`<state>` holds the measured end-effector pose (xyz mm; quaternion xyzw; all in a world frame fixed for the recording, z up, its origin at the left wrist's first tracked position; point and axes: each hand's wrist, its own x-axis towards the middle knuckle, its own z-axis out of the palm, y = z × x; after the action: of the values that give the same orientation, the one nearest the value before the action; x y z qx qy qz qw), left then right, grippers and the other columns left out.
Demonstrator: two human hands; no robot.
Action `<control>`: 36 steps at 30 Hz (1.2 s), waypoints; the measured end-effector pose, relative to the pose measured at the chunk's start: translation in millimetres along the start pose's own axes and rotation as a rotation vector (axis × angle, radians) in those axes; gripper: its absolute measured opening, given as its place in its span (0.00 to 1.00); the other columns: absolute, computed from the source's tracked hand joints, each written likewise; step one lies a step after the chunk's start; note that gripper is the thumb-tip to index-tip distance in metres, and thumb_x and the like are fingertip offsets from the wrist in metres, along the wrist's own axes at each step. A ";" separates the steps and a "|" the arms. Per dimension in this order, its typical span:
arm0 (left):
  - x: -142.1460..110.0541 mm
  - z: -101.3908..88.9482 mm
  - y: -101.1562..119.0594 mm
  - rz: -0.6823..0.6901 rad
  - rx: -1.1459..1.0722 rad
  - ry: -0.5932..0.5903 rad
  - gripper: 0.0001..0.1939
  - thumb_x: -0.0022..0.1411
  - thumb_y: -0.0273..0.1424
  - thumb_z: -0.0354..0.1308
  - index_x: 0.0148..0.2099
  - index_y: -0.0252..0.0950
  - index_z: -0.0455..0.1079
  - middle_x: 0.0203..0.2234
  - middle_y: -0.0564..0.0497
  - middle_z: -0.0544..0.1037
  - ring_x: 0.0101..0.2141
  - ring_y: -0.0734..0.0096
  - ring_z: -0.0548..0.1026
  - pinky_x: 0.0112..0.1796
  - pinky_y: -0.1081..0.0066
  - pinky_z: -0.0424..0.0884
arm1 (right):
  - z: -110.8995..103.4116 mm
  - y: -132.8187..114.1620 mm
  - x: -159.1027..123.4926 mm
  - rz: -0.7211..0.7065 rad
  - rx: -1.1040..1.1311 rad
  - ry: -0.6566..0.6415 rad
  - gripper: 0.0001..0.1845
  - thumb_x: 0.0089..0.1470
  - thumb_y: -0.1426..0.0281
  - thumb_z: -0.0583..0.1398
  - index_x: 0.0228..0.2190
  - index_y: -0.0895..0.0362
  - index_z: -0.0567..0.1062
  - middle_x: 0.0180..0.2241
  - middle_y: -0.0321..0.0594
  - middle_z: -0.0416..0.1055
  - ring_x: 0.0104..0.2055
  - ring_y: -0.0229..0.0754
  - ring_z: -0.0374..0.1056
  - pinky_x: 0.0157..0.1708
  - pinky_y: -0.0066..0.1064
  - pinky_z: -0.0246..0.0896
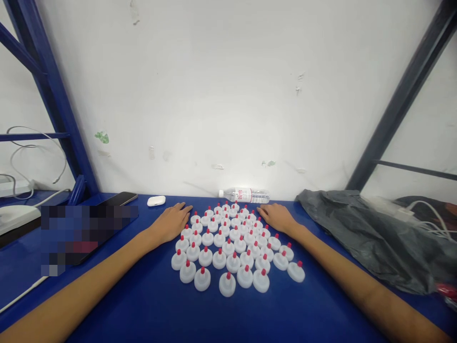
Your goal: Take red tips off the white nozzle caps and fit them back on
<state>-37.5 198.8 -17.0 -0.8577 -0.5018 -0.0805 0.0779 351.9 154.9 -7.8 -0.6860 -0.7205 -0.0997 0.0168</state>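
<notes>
Many white round caps with red nozzle tips [219,259] stand in a loose cluster on the blue table [150,305]. My left hand [173,223] rests flat at the cluster's left side, fingers stretched forward, holding nothing. On the opposite side my right hand [276,217] lies on the table, its fingers reaching toward the far right caps and nothing seen in it. Behind the cluster a clear plastic bottle [244,195] with a white cap and a red-and-white label lies on its side along the wall.
A white earbud case [156,201] and a phone [124,197] lie at the back left, near a blurred-out patch. Dark grey plastic sheeting [342,228] covers the right side. White cables [24,295] run along the left. Metal frame posts [60,90] flank the white wall.
</notes>
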 end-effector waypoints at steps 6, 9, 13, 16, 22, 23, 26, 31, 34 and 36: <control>0.2 0.7 -0.5 0.000 0.005 0.001 0.27 0.75 0.33 0.38 0.69 0.31 0.64 0.66 0.32 0.68 0.65 0.50 0.69 0.63 0.55 0.65 | 1.0 0.4 0.6 0.000 -0.001 0.001 0.26 0.74 0.58 0.45 0.40 0.56 0.78 0.41 0.48 0.80 0.44 0.48 0.76 0.39 0.32 0.59; 0.3 1.3 -1.0 0.001 0.002 0.003 0.28 0.75 0.34 0.38 0.69 0.31 0.64 0.66 0.32 0.68 0.64 0.49 0.69 0.62 0.54 0.65 | 1.4 0.4 0.6 0.000 -0.002 0.004 0.26 0.74 0.58 0.45 0.39 0.55 0.78 0.41 0.48 0.80 0.44 0.48 0.77 0.39 0.32 0.59; 0.5 1.8 -1.3 -0.001 0.006 0.006 0.27 0.75 0.34 0.38 0.69 0.32 0.64 0.66 0.33 0.69 0.65 0.50 0.69 0.63 0.54 0.64 | 2.3 0.8 0.8 0.001 -0.005 0.005 0.26 0.74 0.58 0.44 0.40 0.55 0.78 0.41 0.47 0.80 0.44 0.48 0.77 0.40 0.32 0.59; 0.4 1.6 -1.2 -0.005 0.011 0.005 0.27 0.75 0.34 0.37 0.69 0.34 0.63 0.66 0.35 0.69 0.65 0.52 0.68 0.63 0.55 0.64 | 2.6 1.0 0.9 0.000 -0.005 0.005 0.26 0.74 0.58 0.45 0.40 0.55 0.78 0.41 0.47 0.80 0.44 0.48 0.77 0.41 0.32 0.59; -0.2 -0.6 0.2 -0.003 0.004 -0.003 0.28 0.75 0.34 0.38 0.69 0.31 0.63 0.66 0.32 0.68 0.65 0.49 0.68 0.63 0.54 0.64 | 1.9 1.2 0.9 -0.002 -0.010 0.011 0.26 0.74 0.58 0.45 0.39 0.55 0.78 0.40 0.47 0.80 0.43 0.49 0.77 0.39 0.32 0.59; -0.2 -0.8 0.4 -0.003 0.002 -0.002 0.27 0.75 0.34 0.38 0.69 0.31 0.63 0.66 0.32 0.68 0.65 0.49 0.68 0.63 0.53 0.65 | 1.9 1.2 0.9 -0.002 -0.010 0.010 0.26 0.74 0.58 0.45 0.39 0.55 0.78 0.40 0.47 0.80 0.43 0.49 0.77 0.39 0.32 0.59; 0.0 -1.0 0.9 -0.003 -0.003 0.000 0.27 0.75 0.33 0.38 0.69 0.31 0.64 0.66 0.32 0.69 0.65 0.49 0.69 0.62 0.53 0.65 | 2.3 1.4 0.9 -0.002 -0.013 0.009 0.25 0.74 0.58 0.45 0.39 0.55 0.78 0.40 0.48 0.80 0.44 0.49 0.77 0.39 0.32 0.59; -0.2 -1.2 1.1 -0.013 -0.007 0.003 0.27 0.74 0.33 0.38 0.69 0.33 0.64 0.66 0.35 0.69 0.65 0.51 0.69 0.62 0.53 0.65 | 3.5 1.6 1.2 -0.002 -0.014 0.012 0.26 0.74 0.58 0.45 0.39 0.55 0.78 0.40 0.47 0.80 0.43 0.49 0.77 0.39 0.32 0.59; -0.6 -1.7 1.2 -0.011 -0.008 -0.002 0.27 0.75 0.33 0.38 0.69 0.32 0.64 0.66 0.33 0.68 0.65 0.49 0.69 0.62 0.53 0.66 | 3.6 1.7 1.4 -0.002 -0.016 0.013 0.25 0.74 0.58 0.45 0.40 0.55 0.78 0.40 0.47 0.80 0.43 0.48 0.77 0.39 0.32 0.59; -0.8 -2.2 1.5 -0.009 -0.006 -0.007 0.27 0.75 0.33 0.38 0.69 0.31 0.63 0.66 0.32 0.68 0.65 0.49 0.68 0.63 0.53 0.65 | 3.3 1.6 1.3 -0.001 -0.017 0.014 0.25 0.74 0.58 0.45 0.39 0.55 0.78 0.40 0.47 0.80 0.43 0.48 0.77 0.39 0.32 0.59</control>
<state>-36.7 197.0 -15.1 -0.8560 -0.5055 -0.0794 0.0733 353.8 156.8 -10.7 -0.6849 -0.7200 -0.1106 0.0160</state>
